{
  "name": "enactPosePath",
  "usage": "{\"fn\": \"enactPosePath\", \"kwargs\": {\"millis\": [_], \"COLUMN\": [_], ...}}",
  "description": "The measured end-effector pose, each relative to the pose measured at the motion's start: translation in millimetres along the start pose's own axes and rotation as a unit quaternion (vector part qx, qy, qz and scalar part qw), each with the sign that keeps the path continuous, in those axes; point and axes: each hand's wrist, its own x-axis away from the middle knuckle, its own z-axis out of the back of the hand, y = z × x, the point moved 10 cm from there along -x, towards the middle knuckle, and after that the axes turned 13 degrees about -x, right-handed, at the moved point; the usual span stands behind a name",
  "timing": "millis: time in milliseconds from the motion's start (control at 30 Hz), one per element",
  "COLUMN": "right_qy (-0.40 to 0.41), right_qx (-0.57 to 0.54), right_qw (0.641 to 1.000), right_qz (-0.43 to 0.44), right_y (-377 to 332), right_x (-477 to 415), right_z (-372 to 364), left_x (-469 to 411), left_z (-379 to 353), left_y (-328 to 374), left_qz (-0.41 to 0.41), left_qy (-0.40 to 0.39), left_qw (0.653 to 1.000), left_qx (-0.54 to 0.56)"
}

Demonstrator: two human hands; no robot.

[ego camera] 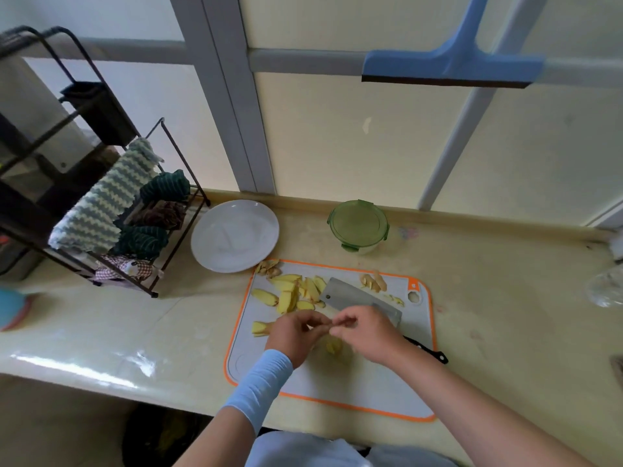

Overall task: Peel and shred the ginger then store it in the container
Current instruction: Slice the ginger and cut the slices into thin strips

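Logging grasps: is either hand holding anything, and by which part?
The left hand and right hand pinch a small bit between their fingertips; what it is cannot be told. The cleaver lies unheld.

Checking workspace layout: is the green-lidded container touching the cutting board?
Apart. The head view shows a strip of bare counter between the container and the far edge of the cutting board.

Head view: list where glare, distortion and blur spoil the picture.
Head view: backlit by the frosted window; a glare streak lies on the counter near its front edge; the wide lens bends the window bars; the left hand and right hand are soft, so anything between their fingertips is unclear.
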Motion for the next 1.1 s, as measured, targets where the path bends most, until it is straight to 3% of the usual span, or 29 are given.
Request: {"fn": "enactPosePath", "kwargs": {"millis": [167,233,333,433,600,767,900,1100], "right_qy": [0.012,0.011,0.034,0.054,0.077,0.095,0.108,0.053], "right_qx": [-0.07,-0.069,-0.035,-0.025,0.097,0.132,0.156,0.292], "right_qw": [0.996,0.994,0.993,0.99,0.988,0.984,0.982,0.954], "right_qz": [-0.05,-0.083,-0.109,-0.127,-0.092,-0.078,-0.014,0.038], "right_y": [13,27,38,43,41,38,26,29], "right_x": [1,5,10,9,2,2,2,8], "right_z": [9,9,9,5,2,2,22,22], "left_x": [-2,0,7,10,6,4,2,4], "left_z": [-10,-13,-24,-36,-34,-42,-44,-43], "left_y": [6,2,6,10,15,19,17,16], "left_qz": [0.01,-0.005,-0.087,-0.148,-0.151,-0.173,-0.171,-0.154], "left_qy": [0.013,0.012,0.014,0.044,0.055,0.042,0.015,0.002], "left_qw": [0.999,0.997,0.963,0.935,0.934,0.928,0.927,0.931], "left_qx": [0.029,-0.08,-0.256,-0.319,-0.319,-0.328,-0.334,-0.331]}}
